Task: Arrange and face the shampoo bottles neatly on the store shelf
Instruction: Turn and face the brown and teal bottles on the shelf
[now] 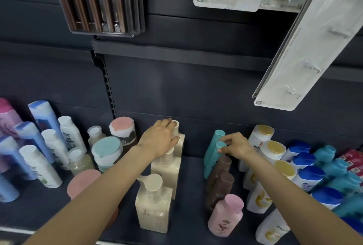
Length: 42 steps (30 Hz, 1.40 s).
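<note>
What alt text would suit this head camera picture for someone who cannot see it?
A person's left hand grips the rearmost cream pump bottle while the right hand pinches a teal bottle on a dark store shelf. Blue, white and gold-capped bottles stand in rows on both sides.

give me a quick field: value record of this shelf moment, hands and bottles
left hand: grips the pump top of the rear cream pump bottle
right hand: pinches the cap of a teal bottle
cream row: three pump bottles in a front-to-back line
right of teal: brown bottles, pink bottle in front
shelf: dark, bare gap between the two rows
</note>
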### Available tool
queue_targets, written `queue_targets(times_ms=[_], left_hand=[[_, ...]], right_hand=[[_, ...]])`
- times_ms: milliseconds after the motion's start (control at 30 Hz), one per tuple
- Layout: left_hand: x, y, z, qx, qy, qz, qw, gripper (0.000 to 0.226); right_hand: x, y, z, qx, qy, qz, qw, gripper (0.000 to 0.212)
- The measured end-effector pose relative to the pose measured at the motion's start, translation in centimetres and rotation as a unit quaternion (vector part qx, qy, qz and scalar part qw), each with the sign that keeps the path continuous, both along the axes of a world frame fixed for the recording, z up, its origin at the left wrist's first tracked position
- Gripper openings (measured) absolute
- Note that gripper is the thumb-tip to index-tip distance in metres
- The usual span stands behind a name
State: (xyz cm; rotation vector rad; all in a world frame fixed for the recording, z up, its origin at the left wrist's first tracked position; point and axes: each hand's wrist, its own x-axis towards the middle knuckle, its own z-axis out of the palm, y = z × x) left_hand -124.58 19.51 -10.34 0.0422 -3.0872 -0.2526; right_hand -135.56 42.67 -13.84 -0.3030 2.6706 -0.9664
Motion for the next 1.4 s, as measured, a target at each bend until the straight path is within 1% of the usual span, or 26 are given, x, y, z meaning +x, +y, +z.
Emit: queue_targets(times_ms=[100,167,267,300,367,400,467,533,600,733,833,900,1000,1067,1200,1267,1333,1400], left_hand=[[0.0,-0.1,-0.2,-0.001,0.009,0.001,1.000,0.052],[0.1,-0.2,-0.4,-0.006,0.012,0.003,1.000,0.051],[0.1,-0.2,-0.6,-0.014,0.012,0.002,1.000,0.051],[0.0,-0.2,-0.7,-0.014,0.014,0.002,1.000,0.051],[0.0,-0.3,-0.9,-0.010,0.019,0.003,1.000,0.051],[0.0,-0.3,-1.0,-0.005,0.021,0.003,1.000,0.051],[0.1,-0.4,-1.2,0.006,0.020,0.005,1.000,0.052],[0.1,-0.5,-1.3,0.023,0.016,0.009,1.000,0.055],[0.1,-0.6,-1.5,0.038,0.016,0.012,0.999,0.057],[0.2,-0.7,-1.6,0.047,0.013,0.014,0.999,0.058],[0.2,-0.7,-1.4,0.041,0.011,0.010,0.999,0.058],[0.1,-0.6,-1.4,0.035,0.015,0.010,0.999,0.057],[-0.1,-0.5,-1.3,0.036,0.022,0.014,0.999,0.056],[0.0,-0.4,-1.1,0.035,0.025,0.015,0.999,0.055],[0.0,-0.4,-0.6,0.026,0.021,0.011,0.999,0.055],[-0.1,-0.3,-0.3,0.026,0.022,0.012,0.999,0.054],[-0.2,-0.2,0.0,0.034,0.038,0.010,0.999,0.051],[-0.4,0.0,0.0,0.045,0.063,-0.003,0.997,0.051]], right_hand=[[-0.5,0.2,0.2,0.028,-0.020,0.011,0.999,0.040],[-0.7,0.3,0.3,0.027,-0.027,0.012,0.999,0.039],[-1.0,0.3,1.0,-0.004,0.016,-0.023,1.000,0.016],[-1.1,0.2,1.4,-0.012,0.042,-0.040,0.998,0.013],[-1.5,-0.1,1.7,-0.017,0.082,-0.060,0.995,0.022],[-1.7,-0.3,1.8,-0.009,0.085,-0.058,0.995,0.029],[-2.1,-0.6,1.6,0.010,0.060,-0.035,0.998,0.040],[-2.4,-0.9,0.9,0.011,0.013,-0.017,1.000,0.044],[-2.6,-1.2,0.3,-0.007,-0.010,-0.022,1.000,0.037],[-2.7,-1.6,-0.4,-0.054,-0.002,-0.051,0.997,0.023],[-2.4,-1.9,-0.1,-0.083,0.018,-0.047,0.995,0.014],[-2.1,-2.0,0.6,-0.113,0.051,-0.044,0.991,0.012],[-1.4,-2.0,2.1,-0.188,0.097,-0.050,0.976,0.012],[-0.8,-2.0,3.3,-0.230,0.111,-0.056,0.965,0.012],[0.4,-1.9,4.9,-0.296,0.130,-0.090,0.942,0.020],[1.0,-1.7,5.6,-0.364,0.117,-0.127,0.915,0.019],[1.4,-1.2,6.3,-0.441,0.077,-0.170,0.878,0.022],[1.9,-0.6,6.7,-0.495,0.027,-0.205,0.844,0.024]])
